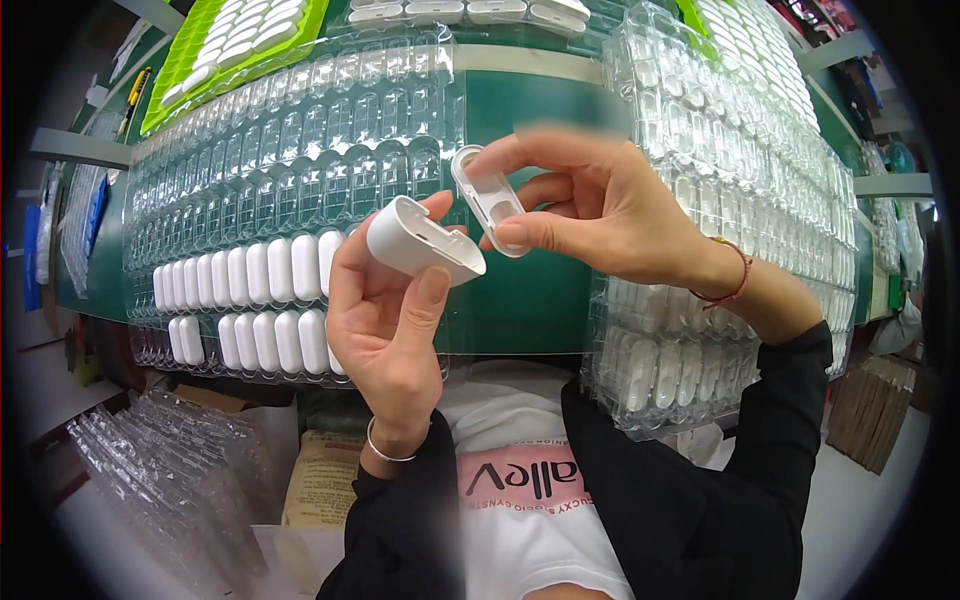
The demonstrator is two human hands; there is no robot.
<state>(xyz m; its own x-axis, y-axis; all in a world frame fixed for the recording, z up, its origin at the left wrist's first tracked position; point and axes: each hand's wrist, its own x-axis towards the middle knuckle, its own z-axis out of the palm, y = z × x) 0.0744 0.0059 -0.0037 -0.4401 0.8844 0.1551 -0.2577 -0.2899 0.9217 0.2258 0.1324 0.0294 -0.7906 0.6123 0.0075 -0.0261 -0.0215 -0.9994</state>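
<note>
My left hand [390, 310] is closed around a white earbud case shell [412, 240], its hollow side tilted up and to the right. My right hand [600, 205] pinches a white oval inner frame [490, 205] with rounded recesses, between thumb and fingers. The two parts are close together but look apart, raised over the green table [510, 310]. Left of my left hand, a clear blister tray [290, 180] holds two rows of white oval pieces [265, 270] in its near slots; the farther slots show no white pieces.
Stacked clear trays [700, 190] stand on the right, some with white parts [650, 370] inside. Lime-green trays [180, 90] of white pieces lie at the far left and far right. Below the table on the left are more clear trays [180, 480] and a tan sack [322, 480].
</note>
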